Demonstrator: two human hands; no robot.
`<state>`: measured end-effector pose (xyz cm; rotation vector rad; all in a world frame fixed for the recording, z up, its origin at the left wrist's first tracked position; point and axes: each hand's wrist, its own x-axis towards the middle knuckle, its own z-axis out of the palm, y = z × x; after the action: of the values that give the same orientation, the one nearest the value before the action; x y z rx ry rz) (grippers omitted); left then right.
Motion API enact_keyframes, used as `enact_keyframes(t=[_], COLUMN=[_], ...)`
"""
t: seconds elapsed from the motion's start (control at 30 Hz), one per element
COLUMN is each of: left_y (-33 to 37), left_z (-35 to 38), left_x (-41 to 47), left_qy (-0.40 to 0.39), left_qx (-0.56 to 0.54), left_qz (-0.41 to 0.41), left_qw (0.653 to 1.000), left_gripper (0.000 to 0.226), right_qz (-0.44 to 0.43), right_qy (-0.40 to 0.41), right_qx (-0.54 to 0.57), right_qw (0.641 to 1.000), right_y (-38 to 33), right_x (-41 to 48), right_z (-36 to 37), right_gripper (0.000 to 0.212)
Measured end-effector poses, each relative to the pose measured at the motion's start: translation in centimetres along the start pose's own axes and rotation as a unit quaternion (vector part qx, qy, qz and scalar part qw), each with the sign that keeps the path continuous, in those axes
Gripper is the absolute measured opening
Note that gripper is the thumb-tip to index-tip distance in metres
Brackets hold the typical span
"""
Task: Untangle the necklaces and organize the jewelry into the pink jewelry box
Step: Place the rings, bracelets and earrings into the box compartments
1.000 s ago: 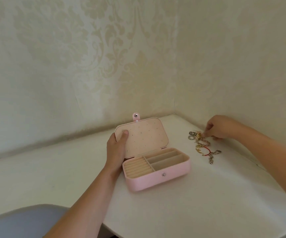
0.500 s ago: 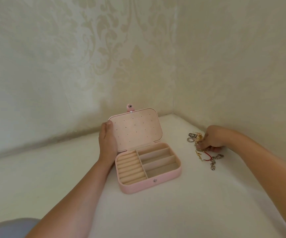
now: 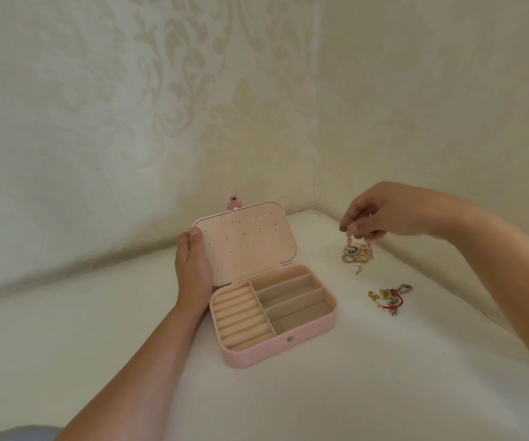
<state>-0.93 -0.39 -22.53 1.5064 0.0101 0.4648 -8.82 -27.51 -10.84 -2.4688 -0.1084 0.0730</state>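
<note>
pink jewelry box, one, lid held by left grip; right grip pinches one hanging tangle; second tangle lies apart.

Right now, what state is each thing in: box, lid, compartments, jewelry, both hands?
pink jewelry box: open, on the table.
lid: raised, left hand holds its edge.
compartments: empty.
tangled jewelry bunch: dangling from right hand pinch.
second jewelry bunch: lying on table, apart from box.
</note>
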Motion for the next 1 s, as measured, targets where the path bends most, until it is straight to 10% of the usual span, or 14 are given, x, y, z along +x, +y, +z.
enact_keyframes(t=[0.8, 1.0], left_y=[0.2, 0.1], left_z=[-0.1, -0.1], left_x=[0.1, 0.3], left_qy=[0.003, 0.004], left_qx=[-0.001, 0.002], left_qz=[-0.009, -0.009], left_qw=[1.0, 1.0], left_gripper=[0.03, 0.03], right_qz=[-0.16, -0.186], right_qy=[-0.003, 0.04], right_qx=[0.059, -0.092], right_qw=[0.985, 0.978], right_y=[-2.5, -0.7], right_x=[3.6, 3.6], right_z=[9.9, 9.5], right_gripper=[0.015, 0.009])
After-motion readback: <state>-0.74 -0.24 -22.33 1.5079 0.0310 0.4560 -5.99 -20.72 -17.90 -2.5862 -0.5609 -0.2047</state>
